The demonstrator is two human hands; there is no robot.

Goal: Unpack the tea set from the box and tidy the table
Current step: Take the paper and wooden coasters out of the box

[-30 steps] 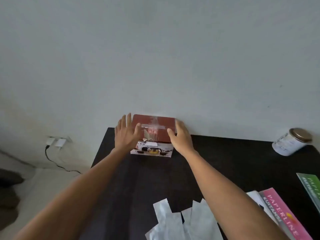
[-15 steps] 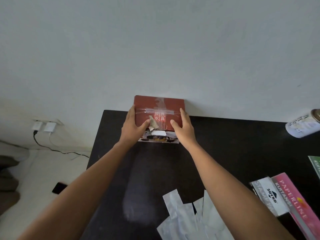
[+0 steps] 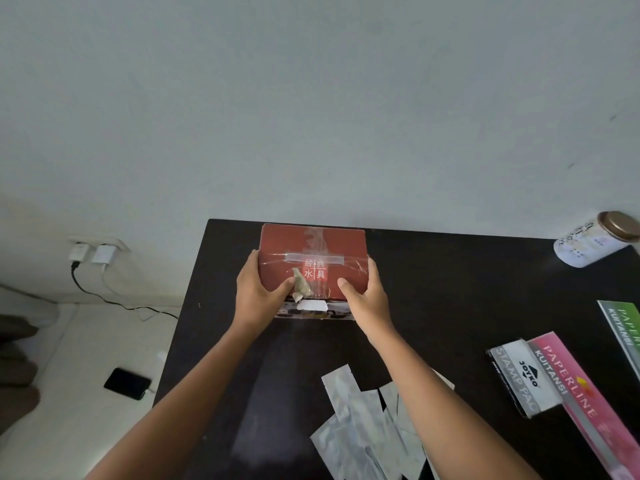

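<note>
Both my forearms reach forward across the black table. My left hand and right hand grasp the one red box by its sides, thumbs on top. The box sits at the table's far edge.

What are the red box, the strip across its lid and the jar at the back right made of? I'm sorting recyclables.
Red box: looks like printed cardboard, matte, with folded edges. Strip: seemingly clear plastic tape, glossy and wrinkled, see-through over the print. Jar: pale printed body, glass or plastic, can't tell; lid looks like bronze-coloured metal with a dull sheen.
</note>
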